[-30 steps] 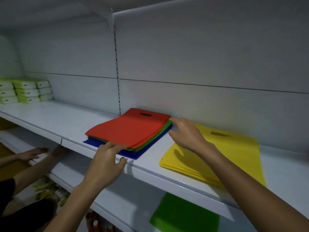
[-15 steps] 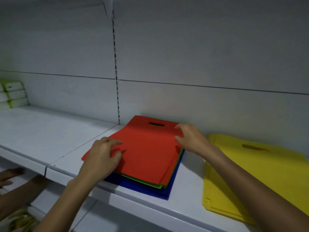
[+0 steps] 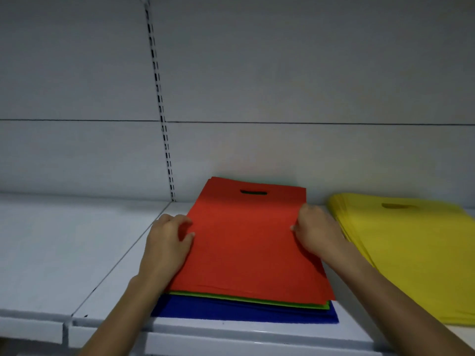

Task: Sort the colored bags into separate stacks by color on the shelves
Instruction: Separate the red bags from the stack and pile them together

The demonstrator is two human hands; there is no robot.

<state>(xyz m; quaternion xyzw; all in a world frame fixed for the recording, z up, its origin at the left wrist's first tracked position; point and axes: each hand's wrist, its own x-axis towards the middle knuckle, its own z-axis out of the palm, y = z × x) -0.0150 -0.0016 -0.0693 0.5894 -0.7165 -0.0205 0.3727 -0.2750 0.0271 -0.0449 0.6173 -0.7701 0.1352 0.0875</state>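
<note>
Both hands have shifted since a moment ago. My left hand is off the near corner and now sits halfway up the left side of the red bags, while my right hand has dropped from the far corner to the right side. The view has swung round too, so I'm looking square onto the pile.

Left hand: fingers curled over the red edge, thumb tip on top of the sheet, gripping it. Right hand: same on the other side, fingers bent round the red edge and holding on. So the red bags are clasped between my two hands, one on each side.

These red bags lie flat on top of the mixed pile on the white shelf, with the handle slot at the far end, close to the back panel. A thin line of green bags peeks out under the near edge, and the blue bags stick out below that, nearest the shelf lip.

Off to the right, the yellow bags lie in their own stack on the same shelf, just beside my right hand but not touching the pile. A slotted rail runs up the panel behind, left of the pile.
</note>
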